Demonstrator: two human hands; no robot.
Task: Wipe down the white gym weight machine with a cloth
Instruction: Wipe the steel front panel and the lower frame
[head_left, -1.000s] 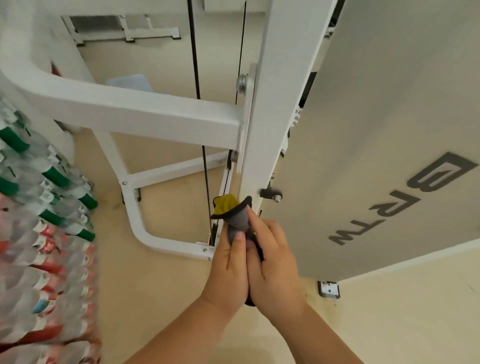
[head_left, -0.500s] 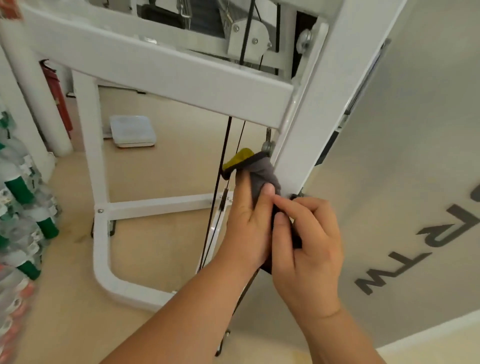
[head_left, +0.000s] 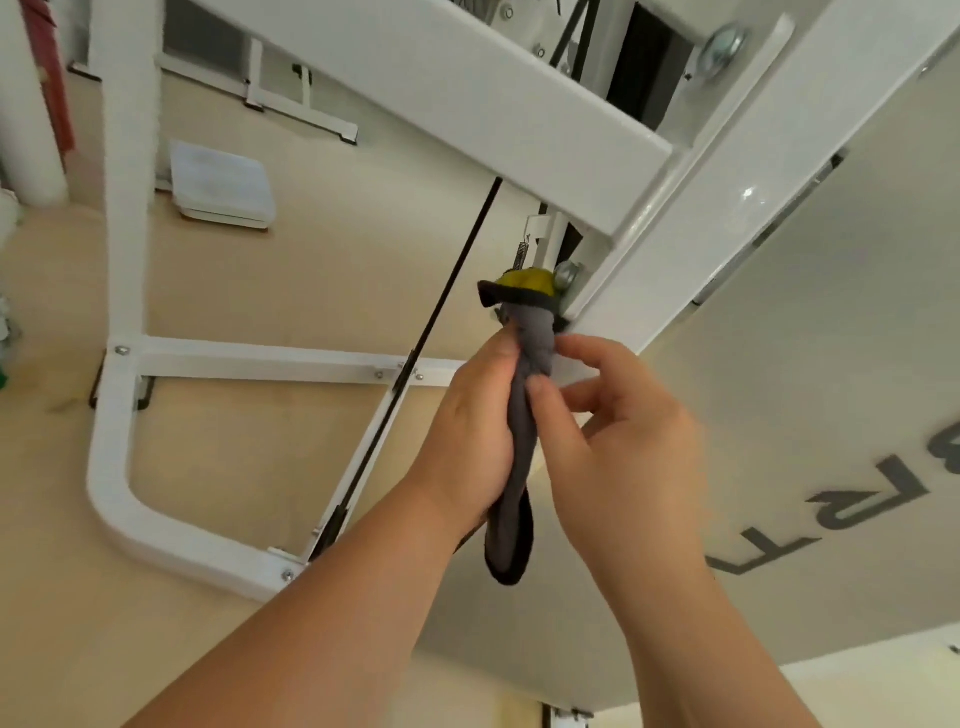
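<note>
Left grip (head_left: 470, 415), a bare hand, is curled tight round the middle of a bunched grey fabric cloth (head_left: 523, 447). Right grip (head_left: 623, 441), the other bare hand, pinches the same cloth from the opposite side, with the thumb on the fabric and the forefinger reaching toward its upper end. The cloth's lower end hangs loose beneath both hands. Its upper end, with a yellow patch and dark edging (head_left: 524, 283), is against the slanting upright post of the white metal weight machine frame (head_left: 675, 208), just beside a silver bolt (head_left: 566, 273) and below where the broad white crossbar (head_left: 467, 88) joins the post. A thin black cable (head_left: 447, 296) runs diagonally just to the left of the hands. On the right is a pale grey panel with dark letters (head_left: 805, 364). Beyond the frame, a flat white square pad (head_left: 223, 182) lies on the beige floor (head_left: 260, 270).
</note>
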